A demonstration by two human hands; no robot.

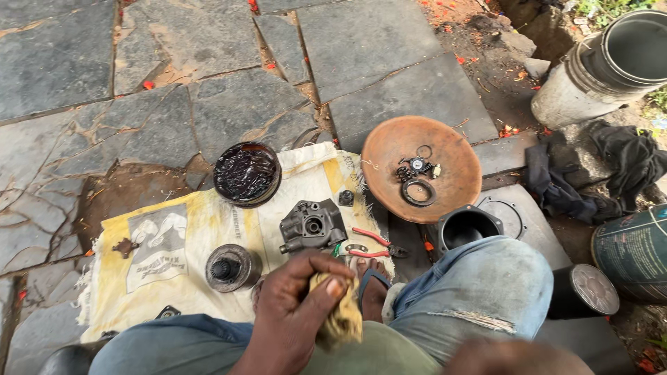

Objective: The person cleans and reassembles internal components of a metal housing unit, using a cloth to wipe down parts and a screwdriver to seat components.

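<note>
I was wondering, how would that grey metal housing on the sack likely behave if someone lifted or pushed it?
The housing looks like solid cast metal, so it is probably heavy for its size and fully stiff. Its blocky, irregular shape suggests it would slide rather than roll. The open tin of dark grease nearby hints its surfaces may be oily, so possibly slippery; the soft sack might bunch under a push.

The left hand (pixel 295 305) clutches a crumpled yellowish cloth rag (pixel 338 316) above a grey cast-metal housing (pixel 313 226) lying on a yellow-and-white woven sack (pixel 187 229).
</note>
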